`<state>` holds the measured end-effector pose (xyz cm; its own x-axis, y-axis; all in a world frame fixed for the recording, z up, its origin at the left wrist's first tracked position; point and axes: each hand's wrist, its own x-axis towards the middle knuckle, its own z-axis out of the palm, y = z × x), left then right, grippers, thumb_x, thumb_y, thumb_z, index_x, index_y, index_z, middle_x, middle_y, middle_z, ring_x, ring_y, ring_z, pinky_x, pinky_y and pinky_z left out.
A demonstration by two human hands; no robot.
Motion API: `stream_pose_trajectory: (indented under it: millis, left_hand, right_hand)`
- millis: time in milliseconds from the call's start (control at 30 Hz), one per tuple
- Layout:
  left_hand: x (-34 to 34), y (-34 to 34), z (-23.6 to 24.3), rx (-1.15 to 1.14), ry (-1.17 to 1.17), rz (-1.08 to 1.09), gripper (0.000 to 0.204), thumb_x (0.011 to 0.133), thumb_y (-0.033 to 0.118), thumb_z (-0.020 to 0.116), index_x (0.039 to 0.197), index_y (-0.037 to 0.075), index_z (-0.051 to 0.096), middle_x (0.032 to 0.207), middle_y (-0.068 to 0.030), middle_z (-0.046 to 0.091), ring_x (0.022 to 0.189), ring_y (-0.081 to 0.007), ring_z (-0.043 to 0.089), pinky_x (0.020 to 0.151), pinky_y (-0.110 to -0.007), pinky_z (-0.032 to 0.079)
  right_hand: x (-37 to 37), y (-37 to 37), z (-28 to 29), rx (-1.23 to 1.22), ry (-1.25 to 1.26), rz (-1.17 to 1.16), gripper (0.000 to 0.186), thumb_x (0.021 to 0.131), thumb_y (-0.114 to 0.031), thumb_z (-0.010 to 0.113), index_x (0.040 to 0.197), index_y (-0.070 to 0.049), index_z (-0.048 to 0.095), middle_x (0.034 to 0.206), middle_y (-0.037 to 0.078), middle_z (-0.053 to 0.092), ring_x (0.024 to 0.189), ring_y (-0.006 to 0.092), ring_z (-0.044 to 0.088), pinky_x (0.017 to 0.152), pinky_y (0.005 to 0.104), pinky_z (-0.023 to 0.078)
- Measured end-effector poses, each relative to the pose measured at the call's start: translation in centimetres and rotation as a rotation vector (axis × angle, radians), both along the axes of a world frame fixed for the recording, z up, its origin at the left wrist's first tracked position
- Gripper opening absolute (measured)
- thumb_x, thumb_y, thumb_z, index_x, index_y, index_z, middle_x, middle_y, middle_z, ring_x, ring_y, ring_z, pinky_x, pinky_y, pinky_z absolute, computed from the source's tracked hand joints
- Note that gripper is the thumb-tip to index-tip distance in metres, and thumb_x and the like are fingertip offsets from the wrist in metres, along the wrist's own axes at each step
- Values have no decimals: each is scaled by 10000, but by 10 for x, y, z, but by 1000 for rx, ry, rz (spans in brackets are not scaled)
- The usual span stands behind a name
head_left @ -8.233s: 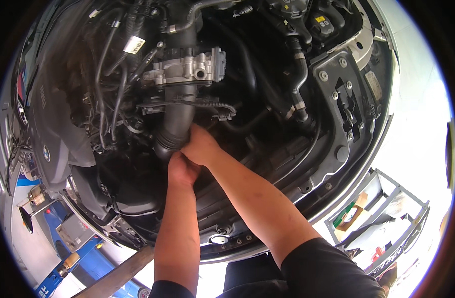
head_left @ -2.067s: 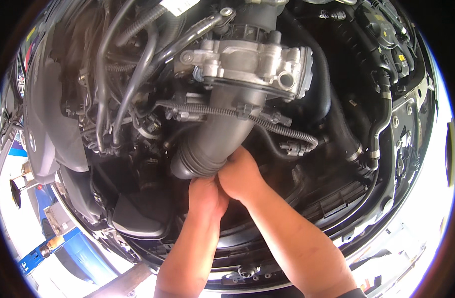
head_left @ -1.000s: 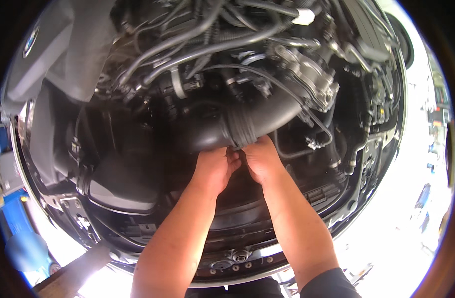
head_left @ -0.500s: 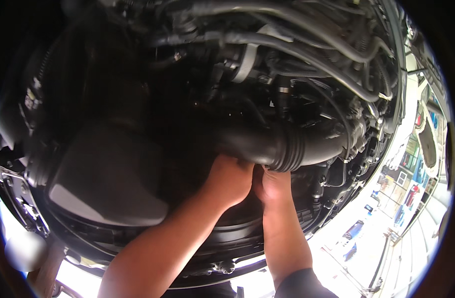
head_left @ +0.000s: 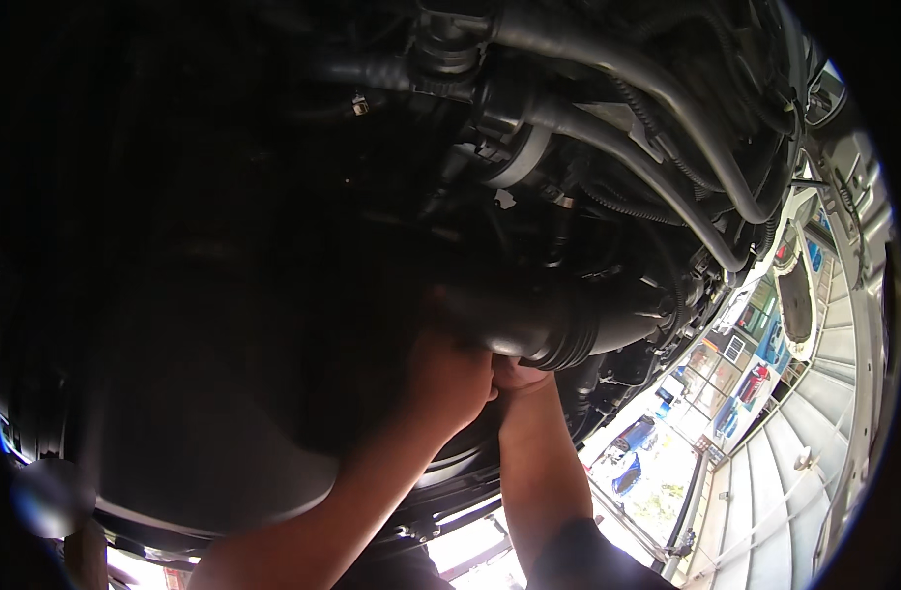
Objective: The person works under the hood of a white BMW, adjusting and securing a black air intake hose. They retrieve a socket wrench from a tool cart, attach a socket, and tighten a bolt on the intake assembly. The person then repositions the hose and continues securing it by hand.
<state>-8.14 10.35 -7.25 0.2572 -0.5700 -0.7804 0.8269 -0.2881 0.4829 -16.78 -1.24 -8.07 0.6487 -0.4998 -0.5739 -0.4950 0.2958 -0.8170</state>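
Observation:
A thick black air intake hose (head_left: 514, 334) with a ribbed bellows section (head_left: 568, 339) runs across the middle of an engine bay. My left hand (head_left: 455, 379) is closed at the underside of the hose's left part, its fingers mostly lost in deep shadow. Close beside it, my right hand (head_left: 521, 376) reaches up under the hose just left of the bellows. Its fingers are curled, and whatever lies in them is hidden by the hose and the left hand. To the left of my hands, a large smooth dark cover (head_left: 204, 442) fills the lower area.
Grey and black hoses (head_left: 657, 88) curve over the upper right of the bay, with a light curved strap (head_left: 524, 157) below them. Fine corrugated wiring lies among them. Past the right edge are a pale ribbed metal surface (head_left: 775, 492) and bright surroundings.
My view has shifted, and the engine bay appears darker and closer. Both hands stay beneath the hose, now nearer to each other, the right one tucked more behind the left.

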Motion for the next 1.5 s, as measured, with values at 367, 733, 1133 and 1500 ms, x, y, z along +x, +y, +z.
stream_pose_trajectory:
  millis: [367,733,1133,1500]
  left_hand:
    - [26,4,-5,-23,95,-108,203,989,137,572,1141,21,641,942,-110,663,813,-220,642,668,-346,566]
    - [12,9,-21,-51,-321,-124,225,961,157,572,1111,12,654,1076,-186,696,1017,-369,673,880,-438,541]
    - [31,3,-30,95,-146,-29,246,974,189,647,1196,87,614,1029,-56,634,870,-158,577,776,-360,496]
    - [239,23,-149,-479,330,-541,391,1064,365,491,1379,144,556,1183,-64,651,967,-204,608,843,-389,521]
  right_hand:
    - [-1,-2,-10,286,-121,-275,382,926,-314,707,1225,-85,642,1157,72,684,1066,222,653,935,393,532]
    - [-9,12,-1,341,-175,-343,420,940,-313,703,1279,-80,616,1221,61,671,1130,220,637,1005,411,506]
    - [-40,70,127,-566,250,-322,252,882,-92,699,1112,4,661,1083,143,670,921,198,661,820,303,526]
    - [-353,286,191,-895,409,-517,185,801,6,708,981,-20,676,988,140,658,911,321,652,783,392,550]
